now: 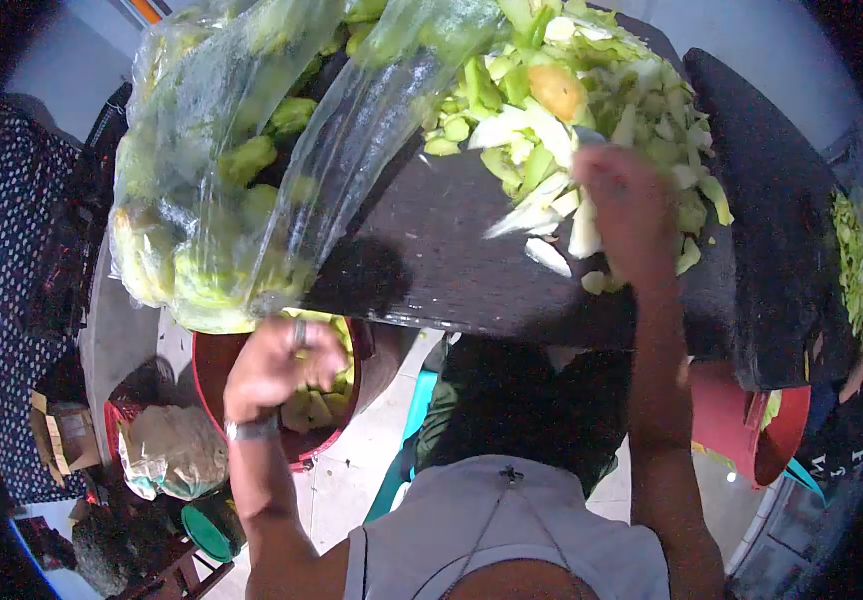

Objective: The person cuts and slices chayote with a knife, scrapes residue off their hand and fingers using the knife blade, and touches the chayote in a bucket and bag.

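My left hand (pixel 286 360), with a ring and a metal bracelet, hovers over a red bucket (pixel 213 375) of pale green pieces. Its fingers are loosely bent and somewhat blurred, with nothing visible in them. At the table's right side my right hand (pixel 629 205) is closed and smeared by motion. A small greyish edge shows by its fingertips, but I cannot make out what it holds. Around it lies a heap of cut pale green vegetable pieces (pixel 531 150). A round orange-brown item (pixel 556 93) rests among them.
A clear plastic bag (pixel 191 230) of green vegetables covers the left of the dark tabletop (pixel 431 260). Another red bucket (pixel 741 420) stands at the lower right. A filled sack (pixel 173 450), a cardboard box (pixel 69 430) and a green container (pixel 209 530) are at the lower left.
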The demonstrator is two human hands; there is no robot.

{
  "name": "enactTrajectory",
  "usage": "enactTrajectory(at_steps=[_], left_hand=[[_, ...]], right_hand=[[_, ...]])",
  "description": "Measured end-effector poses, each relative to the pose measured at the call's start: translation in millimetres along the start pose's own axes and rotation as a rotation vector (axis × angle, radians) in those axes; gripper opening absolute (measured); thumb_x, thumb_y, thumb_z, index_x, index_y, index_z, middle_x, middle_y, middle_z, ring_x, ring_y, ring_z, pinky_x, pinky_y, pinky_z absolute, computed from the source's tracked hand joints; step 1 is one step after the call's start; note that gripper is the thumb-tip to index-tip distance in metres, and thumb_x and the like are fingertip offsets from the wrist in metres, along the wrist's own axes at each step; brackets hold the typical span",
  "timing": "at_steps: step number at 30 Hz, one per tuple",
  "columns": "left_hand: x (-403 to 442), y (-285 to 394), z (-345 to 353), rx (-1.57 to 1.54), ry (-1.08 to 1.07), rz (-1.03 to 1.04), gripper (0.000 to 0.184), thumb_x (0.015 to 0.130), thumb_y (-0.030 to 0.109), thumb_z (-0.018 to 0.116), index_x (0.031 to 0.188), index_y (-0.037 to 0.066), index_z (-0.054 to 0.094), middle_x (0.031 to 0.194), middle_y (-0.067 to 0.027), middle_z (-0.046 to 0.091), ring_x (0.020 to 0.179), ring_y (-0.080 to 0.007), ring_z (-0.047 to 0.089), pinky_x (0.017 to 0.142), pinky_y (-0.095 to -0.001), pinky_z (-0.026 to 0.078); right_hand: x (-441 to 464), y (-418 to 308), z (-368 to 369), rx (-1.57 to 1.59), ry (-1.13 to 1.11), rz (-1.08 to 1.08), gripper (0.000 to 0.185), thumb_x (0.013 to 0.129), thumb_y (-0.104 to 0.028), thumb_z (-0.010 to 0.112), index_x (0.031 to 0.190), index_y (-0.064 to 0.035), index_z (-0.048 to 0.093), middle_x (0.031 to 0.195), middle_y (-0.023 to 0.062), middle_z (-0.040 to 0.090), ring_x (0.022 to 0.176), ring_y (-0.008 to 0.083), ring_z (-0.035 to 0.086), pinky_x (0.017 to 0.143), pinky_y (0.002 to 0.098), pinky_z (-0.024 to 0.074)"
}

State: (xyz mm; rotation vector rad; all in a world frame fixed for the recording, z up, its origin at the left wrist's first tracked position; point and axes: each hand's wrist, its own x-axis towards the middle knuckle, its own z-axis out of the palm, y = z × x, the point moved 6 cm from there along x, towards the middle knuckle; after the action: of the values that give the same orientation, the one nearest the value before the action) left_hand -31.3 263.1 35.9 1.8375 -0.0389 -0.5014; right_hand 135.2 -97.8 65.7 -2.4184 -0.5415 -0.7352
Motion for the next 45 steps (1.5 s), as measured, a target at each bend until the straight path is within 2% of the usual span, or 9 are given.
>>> enactTrajectory(at_steps=[9, 12, 17, 22, 25, 31, 35, 39, 45], left_hand=[[-106.3, -185.7, -92.9, -0.357, 0.92, 0.062, 0.022, 0.094, 0.006, 0.072, 0.076, 0.008, 0.059, 0.075, -0.0055, 0.067, 0.068, -0.0133, 0.062, 0.067, -0.0287, 0.049], [-78.8, -177.0, -59.7, -0.649, 0.877, 0.142, 0.022, 0.101, 0.016, 0.065, 0.082, 0.006, 0.065, 0.077, -0.0063, 0.068, 0.067, -0.0151, 0.061, 0.068, -0.0305, 0.05], [-14.0, -107.8, 33.6, -1.276, 0.248, 0.204, 0.107, 0.099, 0.08, 0.019, 0.14, -0.015, 0.05, 0.116, -0.0277, 0.07, 0.082, -0.0336, 0.069, 0.075, -0.0377, 0.054], [14.0, -54.3, 60.4, -1.128, 0.066, 0.319, 0.115, 0.096, 0.084, 0.014, 0.145, -0.016, 0.046, 0.108, -0.0267, 0.071, 0.075, -0.0277, 0.065, 0.069, -0.0324, 0.051], [29.1, -34.6, 65.9, -1.076, 0.01, 0.37, 0.115, 0.096, 0.084, 0.014, 0.144, -0.016, 0.047, 0.103, -0.0269, 0.071, 0.072, -0.0235, 0.063, 0.067, -0.0294, 0.05], [58.2, -3.3, 86.7, -1.206, -0.154, 0.497, 0.11, 0.099, 0.08, 0.018, 0.141, -0.016, 0.05, 0.1, -0.0282, 0.07, 0.07, -0.0234, 0.062, 0.061, -0.0295, 0.049], [75.4, 13.3, 111.2, -1.195, -0.258, 0.478, 0.121, 0.09, 0.089, 0.029, 0.16, -0.009, 0.018, 0.09, -0.0227, 0.067, 0.057, -0.0152, 0.054, 0.056, -0.0239, 0.044], [86.1, 40.2, 123.6, -0.789, -0.157, 0.379, 0.139, 0.077, 0.099, 0.039, 0.161, -0.009, 0.012, 0.077, -0.0186, 0.065, 0.047, -0.0103, 0.045, 0.045, -0.0216, 0.037], [94.3, 39.5, 135.5, -0.863, -0.234, 0.327, 0.142, 0.072, 0.101, 0.044, 0.161, -0.007, 0.016, 0.074, -0.0176, 0.064, 0.044, -0.009, 0.042, 0.042, -0.02, 0.031]], right_hand=[[-54.6, 50.6, -36.3, 0.056, -0.14, 0.582, 0.026, 0.097, -0.025, 0.072, 0.112, -0.0038, 0.073, 0.106, 0.0118, 0.074, 0.098, 0.0229, 0.069, 0.09, 0.0351, 0.0523], [-69.6, 25.8, -24.3, 0.166, -0.095, 0.599, 0.029, 0.095, -0.027, 0.074, 0.112, -0.0032, 0.072, 0.111, 0.0156, 0.073, 0.103, 0.0288, 0.07, 0.095, 0.04, 0.0525], [-71.6, -28.7, -26.4, -0.146, 0.045, 0.232, 0.036, 0.098, -0.03, 0.073, 0.118, -0.0012, 0.069, 0.123, 0.014, 0.068, 0.109, 0.0249, 0.067, 0.091, 0.037, 0.0532], [-94.1, 19.5, -53.0, -0.768, -0.031, 0.107, 0.042, 0.098, -0.033, 0.071, 0.125, -0.0019, 0.066, 0.12, 0.0211, 0.068, 0.105, 0.0405, 0.066, 0.091, 0.0453, 0.0531], [-110.0, 47.0, -45.9, -0.438, -0.208, 0.473, 0.051, 0.102, -0.041, 0.063, 0.13, 0.0008, 0.061, 0.122, 0.0284, 0.066, 0.111, 0.0461, 0.064, 0.097, 0.0507, 0.0513], [-116.7, 49.8, -47.6, -0.454, 0.037, 0.361, 0.041, 0.105, -0.028, 0.058, 0.136, 0.0, 0.057, 0.116, 0.0245, 0.068, 0.099, 0.0392, 0.068, 0.086, 0.048, 0.0523], [-106.3, 10.7, -53.5, -0.109, -0.014, 0.338, 0.042, 0.106, -0.028, 0.057, 0.138, -0.0016, 0.057, 0.128, 0.0231, 0.064, 0.103, 0.0341, 0.067, 0.085, 0.0448, 0.0524], [-123.6, -52.6, -26.3, 0.366, -0.407, 0.237, 0.027, 0.106, -0.018, 0.055, 0.127, -0.0024, 0.062, 0.077, 0.011, 0.064, 0.065, 0.0231, 0.061, 0.062, 0.0366, 0.0476], [-100.6, -89.3, -19.9, 0.43, -0.507, 0.25, 0.023, 0.106, -0.019, 0.054, 0.116, -0.0005, 0.063, 0.083, 0.0248, 0.066, 0.077, 0.0443, 0.068, 0.066, 0.049, 0.0527]])
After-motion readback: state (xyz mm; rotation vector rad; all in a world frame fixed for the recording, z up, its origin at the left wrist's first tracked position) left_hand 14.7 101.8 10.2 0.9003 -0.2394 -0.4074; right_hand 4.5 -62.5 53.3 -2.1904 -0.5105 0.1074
